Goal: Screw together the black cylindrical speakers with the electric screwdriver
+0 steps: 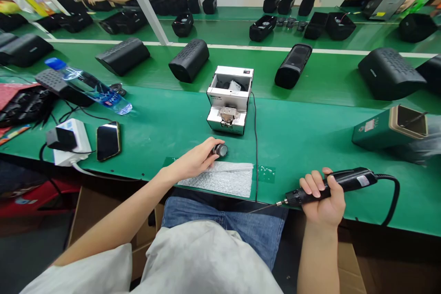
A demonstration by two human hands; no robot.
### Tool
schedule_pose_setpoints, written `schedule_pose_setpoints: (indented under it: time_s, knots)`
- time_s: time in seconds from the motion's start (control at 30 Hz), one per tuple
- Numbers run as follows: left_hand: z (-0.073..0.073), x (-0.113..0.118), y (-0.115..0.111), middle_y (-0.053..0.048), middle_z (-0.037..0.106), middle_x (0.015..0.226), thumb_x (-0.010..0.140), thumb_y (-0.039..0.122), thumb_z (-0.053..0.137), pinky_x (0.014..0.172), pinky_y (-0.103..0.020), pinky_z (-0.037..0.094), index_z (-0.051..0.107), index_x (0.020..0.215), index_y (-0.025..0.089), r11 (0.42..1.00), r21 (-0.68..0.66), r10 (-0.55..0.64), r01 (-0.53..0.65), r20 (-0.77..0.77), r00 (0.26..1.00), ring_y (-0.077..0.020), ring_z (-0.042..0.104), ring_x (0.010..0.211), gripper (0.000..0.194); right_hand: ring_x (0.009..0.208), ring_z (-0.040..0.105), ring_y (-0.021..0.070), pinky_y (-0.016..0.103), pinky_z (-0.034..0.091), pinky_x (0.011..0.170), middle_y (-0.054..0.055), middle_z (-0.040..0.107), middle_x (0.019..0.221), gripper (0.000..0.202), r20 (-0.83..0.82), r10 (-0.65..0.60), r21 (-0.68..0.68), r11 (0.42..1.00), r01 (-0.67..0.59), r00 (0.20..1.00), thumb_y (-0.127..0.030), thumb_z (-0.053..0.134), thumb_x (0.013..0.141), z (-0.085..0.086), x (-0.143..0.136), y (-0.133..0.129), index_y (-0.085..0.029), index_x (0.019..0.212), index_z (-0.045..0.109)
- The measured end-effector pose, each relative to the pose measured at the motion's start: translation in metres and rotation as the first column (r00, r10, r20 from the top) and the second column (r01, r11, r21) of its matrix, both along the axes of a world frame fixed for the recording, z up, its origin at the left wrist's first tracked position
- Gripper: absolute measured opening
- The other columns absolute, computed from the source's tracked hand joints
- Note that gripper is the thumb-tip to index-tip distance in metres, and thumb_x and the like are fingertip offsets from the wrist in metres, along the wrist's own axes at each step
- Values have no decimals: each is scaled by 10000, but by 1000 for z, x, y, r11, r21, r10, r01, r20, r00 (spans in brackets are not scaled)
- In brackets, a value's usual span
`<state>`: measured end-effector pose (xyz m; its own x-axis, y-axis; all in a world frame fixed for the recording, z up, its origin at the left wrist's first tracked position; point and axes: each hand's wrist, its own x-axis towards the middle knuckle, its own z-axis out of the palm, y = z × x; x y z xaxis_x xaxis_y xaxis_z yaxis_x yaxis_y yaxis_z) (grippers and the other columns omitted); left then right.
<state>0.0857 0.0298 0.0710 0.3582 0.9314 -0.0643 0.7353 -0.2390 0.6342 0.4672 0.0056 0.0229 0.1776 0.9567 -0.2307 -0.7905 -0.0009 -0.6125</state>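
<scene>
My left hand [198,161] is closed around a small round dark part with a silvery face [220,149], perhaps a little speaker driver. It rests at the far edge of a sheet of bubble wrap [229,179] near the table's front edge. An electric screwdriver [339,184] lies in the grip of my right hand [324,195], its long thin bit pointing left over my lap and its cable looping off to the right. Beyond my left hand stands a white screw feeder [230,101] with a metal pick-up block at its front.
Black speaker housings [189,60] stand along the green belt behind the green table [296,133]. At left lie a water bottle [93,87], a phone [109,141] and a power strip [72,142]. A tin box [389,127] is at right. Other people's arms show across the line.
</scene>
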Motion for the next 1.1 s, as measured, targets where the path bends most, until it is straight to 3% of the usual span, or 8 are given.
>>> schedule_pose_setpoints:
  time_s: [0.13, 0.2, 0.5, 0.67, 0.8, 0.93, 1.03, 1.1]
  knots:
    - [-17, 24, 22, -144, 675, 1413, 1091, 204, 518, 1019, -443, 635, 535, 1506, 241, 980, 187, 69, -68, -2, 998, -291, 768, 1187, 416, 485, 305, 59, 175, 434, 465, -112, 389, 642, 355, 8, 8, 1, 1000, -8, 1000, -306, 939, 779, -2, 0, 1, -231, 975, 652]
    - [-25, 36, 35, -150, 665, 1451, 1080, 212, 579, 1066, -473, 618, 557, 1500, 233, 976, 202, 84, -83, 4, 996, -326, 734, 1287, 420, 492, 303, 61, 176, 434, 474, -110, 385, 650, 334, 12, 12, 2, 1000, -12, 1000, -301, 921, 796, -3, 1, 1, -236, 984, 653]
    - [-26, 48, 41, -127, 783, 1314, 993, 237, 748, 991, -448, 641, 698, 1381, 206, 966, 127, 207, -223, 127, 970, -297, 795, 1099, 392, 495, 316, 57, 173, 421, 476, -113, 378, 652, 354, 1, 11, 1, 1000, -11, 1000, -296, 934, 785, -2, 1, 0, -232, 982, 648]
    - [-25, 39, 31, -93, 835, 903, 993, 357, 729, 722, -348, 651, 709, 1381, 117, 919, -36, 391, -394, 232, 891, -237, 804, 757, 457, 498, 327, 54, 173, 412, 483, -115, 384, 658, 371, -26, 14, -5, 1000, -14, 1000, -283, 939, 778, -3, 0, 2, -234, 986, 636]
    - [-14, 37, 28, -65, 795, 737, 917, 501, 721, 625, -327, 628, 743, 1304, 110, 897, -112, 441, -429, 303, 845, -251, 801, 685, 551, 493, 312, 48, 170, 388, 490, -122, 373, 648, 402, -36, -11, -7, 1000, 11, 999, -295, 953, 766, -6, -4, 2, -243, 988, 622]
    - [-6, 4, 22, -96, 833, 800, 798, 652, 744, 629, -381, 664, 728, 1239, 148, 888, -121, 457, -444, 338, 823, -302, 824, 693, 669, 493, 303, 50, 188, 356, 497, -121, 376, 642, 401, -33, -25, -5, 1000, 25, 999, -347, 944, 785, -10, -11, 5, -242, 996, 619]
    - [-22, -44, 28, -52, 872, 889, 692, 697, 787, 738, -437, 712, 709, 1214, 269, 825, -124, 564, -552, 262, 783, -370, 862, 843, 679, 498, 300, 51, 196, 338, 502, -120, 386, 644, 422, -43, -54, 2, 999, 54, 998, -368, 951, 780, -12, -16, 10, -242, 1000, 615]
    - [-36, -72, 39, -10, 875, 879, 640, 718, 808, 771, -489, 721, 682, 1214, 348, 835, -105, 547, -540, 256, 797, -418, 863, 904, 694, 499, 297, 50, 199, 331, 502, -122, 388, 643, 450, -57, -78, 3, 997, 78, 995, -374, 970, 763, -13, -18, 12, -241, 1000, 612]
